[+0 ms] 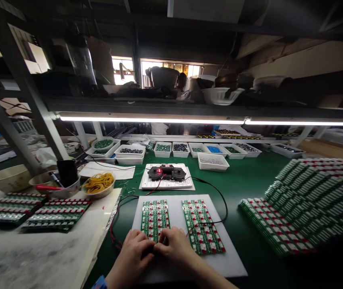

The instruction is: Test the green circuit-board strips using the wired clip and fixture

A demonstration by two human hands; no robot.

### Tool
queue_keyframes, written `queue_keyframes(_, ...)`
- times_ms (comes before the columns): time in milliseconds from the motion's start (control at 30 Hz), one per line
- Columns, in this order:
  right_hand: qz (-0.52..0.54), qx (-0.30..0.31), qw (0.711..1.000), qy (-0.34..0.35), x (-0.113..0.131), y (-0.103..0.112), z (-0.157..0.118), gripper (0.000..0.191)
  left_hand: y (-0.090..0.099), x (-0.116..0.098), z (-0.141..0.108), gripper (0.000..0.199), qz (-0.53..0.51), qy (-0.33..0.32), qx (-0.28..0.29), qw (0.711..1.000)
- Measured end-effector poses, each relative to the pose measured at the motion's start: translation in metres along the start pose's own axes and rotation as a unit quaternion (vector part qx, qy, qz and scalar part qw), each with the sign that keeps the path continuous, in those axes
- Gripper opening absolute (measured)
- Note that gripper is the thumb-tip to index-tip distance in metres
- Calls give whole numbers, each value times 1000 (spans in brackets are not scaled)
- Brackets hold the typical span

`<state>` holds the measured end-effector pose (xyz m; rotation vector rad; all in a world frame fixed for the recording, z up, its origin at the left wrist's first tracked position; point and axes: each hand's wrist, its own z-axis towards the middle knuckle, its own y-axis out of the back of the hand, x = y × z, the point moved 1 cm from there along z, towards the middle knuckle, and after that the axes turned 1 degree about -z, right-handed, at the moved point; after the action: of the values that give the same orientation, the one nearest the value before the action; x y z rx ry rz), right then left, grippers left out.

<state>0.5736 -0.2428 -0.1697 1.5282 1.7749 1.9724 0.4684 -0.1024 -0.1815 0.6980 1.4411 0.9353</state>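
My left hand (pixel 137 253) is at the lower end of the left circuit board panel (pixel 155 214), its fingers curled and pinched together. Close beside it, my right hand (pixel 175 245) is bent in a pinch over the same end, fingertips almost meeting those of the left. What either pinch holds is hidden by the fingers. A black cable (pixel 226 200) loops down from a small black device with red lit digits (pixel 167 172) and runs toward my right hand. Red and black wires (pixel 113 228) pass left of my left hand. A second circuit board panel (pixel 203 226) lies to the right on the white board (pixel 175 208).
Stacked circuit board panels (pixel 312 196) rise at the right. More panels (pixel 58 212) lie at the left, near a bowl of yellow rubber bands (pixel 99 184). White trays of small parts (pixel 213 162) line the back of the green table (pixel 249 180), under a lit tube (pixel 153 119).
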Motion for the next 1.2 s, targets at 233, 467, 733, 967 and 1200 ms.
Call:
queue_keyframes(233, 20, -15, 999, 32, -5, 1, -2, 17, 3, -5, -1, 20, -2, 3, 18, 1000)
queue_keyframes(467, 43, -13, 998, 54, -9, 0, 0, 12, 6, -8, -1, 20, 12, 5, 36, 999)
queue_keyframes(733, 73, -3, 993, 88, -16, -2, 3, 7, -3, 5, 0, 39, 19, -16, 34, 999)
queue_keyframes(967, 83, 23, 991, 102, -16, 5, 0, 7, -2, 5, 1, 45, -4, -27, 78, 997)
queue_keyframes(1200, 81, 33, 991, 106, -18, 7, 1, 11, -1, 4, 1, 42, -2, -46, 53, 998)
